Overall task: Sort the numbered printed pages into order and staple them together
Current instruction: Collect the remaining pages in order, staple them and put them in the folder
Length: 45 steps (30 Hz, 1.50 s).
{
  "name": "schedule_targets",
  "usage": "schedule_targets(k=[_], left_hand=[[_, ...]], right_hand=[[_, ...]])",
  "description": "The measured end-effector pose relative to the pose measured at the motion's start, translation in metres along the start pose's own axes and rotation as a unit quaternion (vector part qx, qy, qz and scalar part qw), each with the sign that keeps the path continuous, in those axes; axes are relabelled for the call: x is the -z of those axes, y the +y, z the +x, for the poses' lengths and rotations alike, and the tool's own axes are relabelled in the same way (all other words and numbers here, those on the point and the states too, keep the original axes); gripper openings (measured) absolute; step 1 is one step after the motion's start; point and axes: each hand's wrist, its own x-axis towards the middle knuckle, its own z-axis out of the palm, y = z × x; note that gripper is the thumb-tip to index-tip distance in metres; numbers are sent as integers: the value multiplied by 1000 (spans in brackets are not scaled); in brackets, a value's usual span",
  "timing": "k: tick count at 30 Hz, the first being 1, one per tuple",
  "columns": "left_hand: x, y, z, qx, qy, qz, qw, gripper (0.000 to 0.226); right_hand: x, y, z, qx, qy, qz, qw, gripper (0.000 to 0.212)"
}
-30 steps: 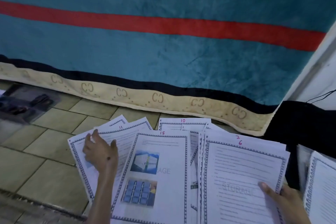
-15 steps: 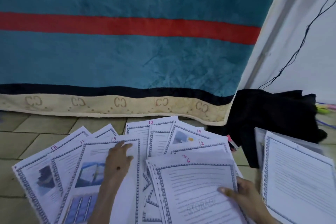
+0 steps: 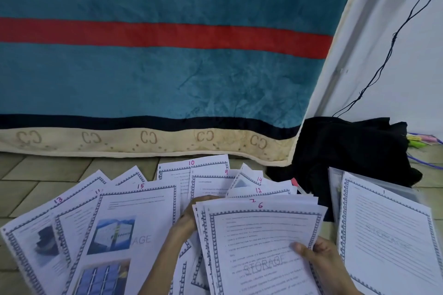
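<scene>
Thumb across page 6 (image 3: 261, 242), my right hand (image 3: 323, 263) grips that stack, top edge pointing away; left hand (image 3: 189, 218) reaches behind it, grip hidden, I cannot tell.

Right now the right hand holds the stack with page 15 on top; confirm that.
Not quite. In the head view the right hand holds the stack with page 6 on top. Page 15 lies on the floor to its left.

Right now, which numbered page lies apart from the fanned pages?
Page 1, alone at far right on a clear folder; pages 9 to 15 overlap in the fan on the left.
</scene>
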Motion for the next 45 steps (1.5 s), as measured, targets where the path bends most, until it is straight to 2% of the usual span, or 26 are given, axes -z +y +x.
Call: schedule_targets(k=[2,5,6,8,9,12,14,15,17,18,20,22,25,27,29,32,35,37,39,41,43,45], left_hand=[[-4,-2,-3,-15,-12,13,1000,29],[-1,-14,-4,-21,13,99,995,32],[-1,-15,-6,-11,18,107,994,34],[0,-12,-7,-1,5,78,997,36],[1,-7,-6,5,28,53,998,38],[10,6,0,-12,159,-24,987,25],[16,12,5,-21,266,-20,964,16],[21,14,7,-24,280,18,959,27],[27,16,10,0,256,43,966,51],[29,15,14,13,233,42,972,54],[29,26,11,10,197,91,976,34],[31,41,5,-36,209,90,973,15],[44,74,-20,-130,242,20,961,11],[61,97,-44,-193,289,11,938,8],[79,117,-72,-271,329,-26,904,12],[104,136,-102,-363,399,-120,834,17],[128,138,-111,-388,502,-155,757,18],[143,128,-108,-375,547,-130,737,19],[159,104,-97,-332,557,-102,754,16],[170,69,-87,-268,539,-69,796,9],[177,27,-78,-210,504,-14,838,17],[178,-10,-76,-170,483,14,859,27]], right_hand=[[1,3,1,8,-1,19,1000,73],[2,6,4,0,8,22,1000,71],[4,9,5,-6,6,27,1000,64],[3,6,3,-11,2,34,999,31],[0,3,1,-11,8,42,999,16],[0,3,3,-12,35,38,999,16],[-1,1,2,-19,45,32,998,12],[-2,0,2,-23,49,30,998,11],[-2,2,3,-18,64,21,998,13],[-2,4,4,-15,71,19,997,14],[-4,4,4,-22,78,20,996,11],[-7,2,3,-30,75,29,996,9],[-12,-1,0,-32,79,32,996,13],[-12,-1,1,-20,84,20,996,24],[-14,-4,-1,-15,79,17,997,18],[-16,-6,-2,-9,83,-1,997,17],[-16,-9,-4,-10,85,-1,996,16],[-15,-9,-4,-10,82,-9,997,14],[-14,-9,-3,-11,77,-15,997,12],[-13,-8,-2,-7,67,-25,997,12],[-12,-9,-1,0,62,-26,998,14],[-9,-8,2,-6,54,-10,998,15]])
